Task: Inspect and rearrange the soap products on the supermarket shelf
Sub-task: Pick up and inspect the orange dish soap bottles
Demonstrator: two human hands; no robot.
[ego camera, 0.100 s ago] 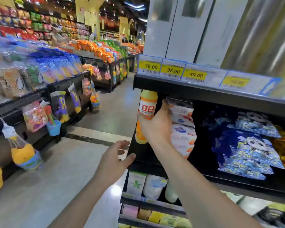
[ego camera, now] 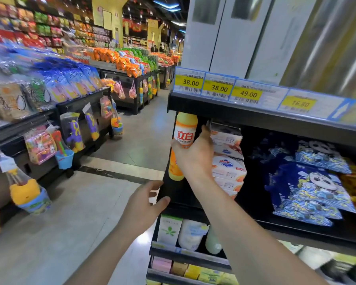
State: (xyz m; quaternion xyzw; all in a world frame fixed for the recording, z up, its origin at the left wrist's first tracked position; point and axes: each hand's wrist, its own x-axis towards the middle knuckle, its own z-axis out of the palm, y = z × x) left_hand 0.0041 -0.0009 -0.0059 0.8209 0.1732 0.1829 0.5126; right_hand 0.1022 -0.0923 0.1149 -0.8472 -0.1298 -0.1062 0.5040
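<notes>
The right hand (ego camera: 193, 155) is wrapped round the waist of a tall orange-and-yellow plastic bottle with a white, red-lettered label (ego camera: 184, 138), thumb on the near face and fingers curled behind it toward the stacked cartons; the bottle is held upright at the outer end of the black metal shelf (ego camera: 275, 120), probably so that its label faces the aisle while it is checked or reseated. Its cap is hidden behind the shelf's front lip, and its lower part is partly covered by the wrist, so whether its base rests on the board beneath cannot be told. Just beside the bottle, further along the shelf, a stack of white soap boxes with orange and blue print (ego camera: 227, 159) is piled; the topmost is touched or nearly touched by the fingertips, which cannot be settled. The left hand (ego camera: 144, 204) is kept below the bottle, fingers spread and loosely bent, holding nothing, close to the shelf's end post, presumably ready to steady or receive; contact with the post cannot be made out. Yellow price tags (ego camera: 218, 88) are fixed along the lip above the bottle; the far ones are blurred.
</notes>
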